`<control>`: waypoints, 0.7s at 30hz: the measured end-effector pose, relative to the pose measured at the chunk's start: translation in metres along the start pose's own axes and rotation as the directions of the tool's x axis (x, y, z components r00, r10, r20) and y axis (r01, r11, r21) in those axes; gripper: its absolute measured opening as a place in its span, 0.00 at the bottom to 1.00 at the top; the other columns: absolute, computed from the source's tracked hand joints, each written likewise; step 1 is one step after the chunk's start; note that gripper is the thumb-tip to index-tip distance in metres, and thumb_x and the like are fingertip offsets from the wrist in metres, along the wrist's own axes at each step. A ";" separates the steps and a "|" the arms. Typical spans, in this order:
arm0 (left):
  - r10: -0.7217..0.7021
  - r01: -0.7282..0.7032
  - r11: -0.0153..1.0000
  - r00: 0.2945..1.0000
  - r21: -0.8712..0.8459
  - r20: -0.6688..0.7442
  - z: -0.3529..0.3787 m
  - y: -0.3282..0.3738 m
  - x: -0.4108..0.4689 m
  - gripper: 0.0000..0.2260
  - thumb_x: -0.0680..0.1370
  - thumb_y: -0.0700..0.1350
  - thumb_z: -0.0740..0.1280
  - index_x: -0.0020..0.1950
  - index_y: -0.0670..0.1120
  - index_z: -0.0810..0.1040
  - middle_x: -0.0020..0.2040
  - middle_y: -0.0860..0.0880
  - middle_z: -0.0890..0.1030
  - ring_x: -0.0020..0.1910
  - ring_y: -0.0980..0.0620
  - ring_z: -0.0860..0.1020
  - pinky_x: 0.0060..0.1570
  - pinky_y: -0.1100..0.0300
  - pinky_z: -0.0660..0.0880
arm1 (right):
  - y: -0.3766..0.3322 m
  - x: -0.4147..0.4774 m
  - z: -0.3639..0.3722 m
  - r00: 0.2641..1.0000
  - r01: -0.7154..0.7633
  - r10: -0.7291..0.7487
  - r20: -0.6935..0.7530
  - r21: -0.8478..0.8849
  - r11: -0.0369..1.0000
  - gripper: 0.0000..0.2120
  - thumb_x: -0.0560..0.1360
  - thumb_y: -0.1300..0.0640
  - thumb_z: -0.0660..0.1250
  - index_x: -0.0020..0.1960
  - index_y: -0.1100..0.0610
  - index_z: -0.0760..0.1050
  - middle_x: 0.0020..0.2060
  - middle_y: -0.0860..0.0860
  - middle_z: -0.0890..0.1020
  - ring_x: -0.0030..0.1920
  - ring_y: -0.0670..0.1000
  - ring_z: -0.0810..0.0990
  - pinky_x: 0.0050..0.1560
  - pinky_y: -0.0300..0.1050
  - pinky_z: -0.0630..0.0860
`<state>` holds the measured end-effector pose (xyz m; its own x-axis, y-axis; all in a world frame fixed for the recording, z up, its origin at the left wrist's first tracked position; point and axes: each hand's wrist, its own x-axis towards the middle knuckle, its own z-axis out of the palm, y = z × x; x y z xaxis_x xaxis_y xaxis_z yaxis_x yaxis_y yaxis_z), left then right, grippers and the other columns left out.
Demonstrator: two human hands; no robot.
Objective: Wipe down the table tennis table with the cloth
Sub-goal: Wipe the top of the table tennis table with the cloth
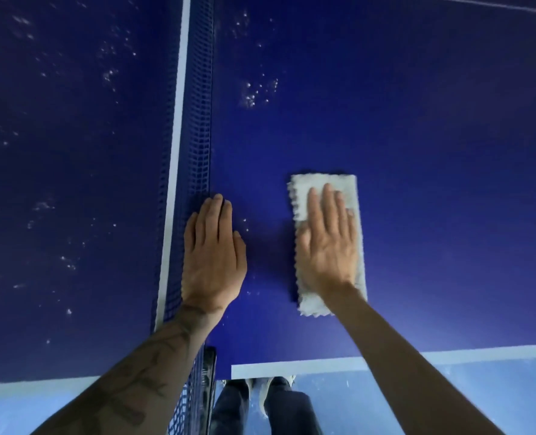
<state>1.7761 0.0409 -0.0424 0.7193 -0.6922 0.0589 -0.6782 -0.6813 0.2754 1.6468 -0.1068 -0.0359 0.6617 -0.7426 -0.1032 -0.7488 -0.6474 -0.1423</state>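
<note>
Fingers of right hand (326, 246) lay flat, slightly spread, pressing white cloth (329, 243) onto blue table (433, 152). Left hand (213, 255) flat, fingers together, against net (194, 152). White near edge line (323, 367) close behind; open surface right and far.

Cloth (329, 240) on table (433, 152) (right of net (197, 120)).

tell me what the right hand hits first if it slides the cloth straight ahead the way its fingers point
Nothing solid, as far as the view shows: the right hand and cloth face bare table, with a white line at the far edge.
</note>
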 end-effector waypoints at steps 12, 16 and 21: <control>-0.007 0.007 1.000 1.000 0.014 -0.027 0.005 -0.003 0.007 0.21 0.85 0.44 0.56 0.76 0.36 0.71 0.77 0.39 0.72 0.77 0.40 0.70 0.78 0.43 0.64 | -0.050 0.087 0.002 0.984 0.176 -0.176 0.030 0.017 0.984 0.30 0.87 0.47 0.43 0.88 0.52 0.47 0.87 0.53 0.49 0.87 0.54 0.46 0.86 0.55 0.44; -0.043 0.042 0.999 0.998 -0.027 -0.054 0.000 0.010 0.040 0.20 0.84 0.43 0.60 0.75 0.36 0.73 0.75 0.39 0.74 0.75 0.40 0.72 0.77 0.44 0.67 | -0.012 0.147 -0.017 0.998 -0.059 0.059 -0.001 0.040 0.997 0.29 0.88 0.50 0.49 0.87 0.53 0.49 0.87 0.54 0.50 0.87 0.55 0.46 0.85 0.57 0.43; -0.047 0.047 0.999 0.996 0.002 -0.072 0.007 0.014 0.103 0.21 0.85 0.43 0.59 0.76 0.35 0.71 0.76 0.38 0.72 0.77 0.39 0.70 0.78 0.43 0.65 | -0.062 0.217 -0.020 0.999 -0.054 0.055 -0.004 0.100 0.994 0.30 0.88 0.49 0.46 0.88 0.54 0.45 0.87 0.55 0.46 0.87 0.57 0.43 0.85 0.58 0.41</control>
<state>1.8392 -0.0419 -0.0395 0.7591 -0.6408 0.1147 -0.6441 -0.7135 0.2758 1.8364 -0.2313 -0.0303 0.6197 -0.7774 -0.1072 -0.7757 -0.5860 -0.2343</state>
